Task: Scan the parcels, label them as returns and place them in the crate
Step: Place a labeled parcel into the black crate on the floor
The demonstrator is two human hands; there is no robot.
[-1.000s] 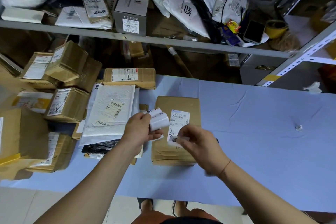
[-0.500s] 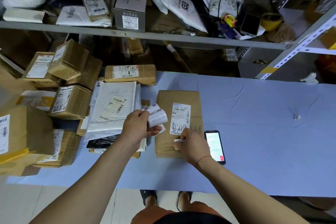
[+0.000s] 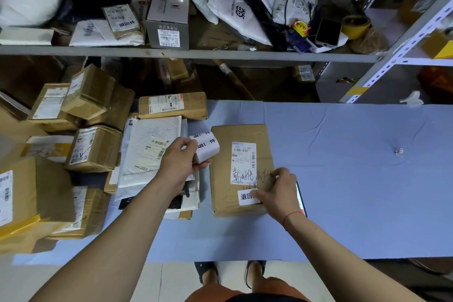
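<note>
- Head view, nearest: our right hand (image 3: 277, 193) presses the return sticker (image 3: 246, 197) onto the brown parcel (image 3: 221, 167) lying flat on the bench (image 3: 355, 179); labelling looks nearly finished.
- Beside it, our left hand (image 3: 180, 163) grips the label roll (image 3: 206, 148).
- Farther left, a pile of parcels (image 3: 93, 147) seemingly awaits handling.
- No crate is visible, so placing remains.

I see a brown parcel (image 3: 241, 169) | its white shipping label (image 3: 243, 162) with black handwriting | white return sticker (image 3: 246, 197), black characters | white label roll (image 3: 206, 148), black print | pale blue tablecloth (image 3: 343, 179) | red wrist string (image 3: 291, 216)
</note>
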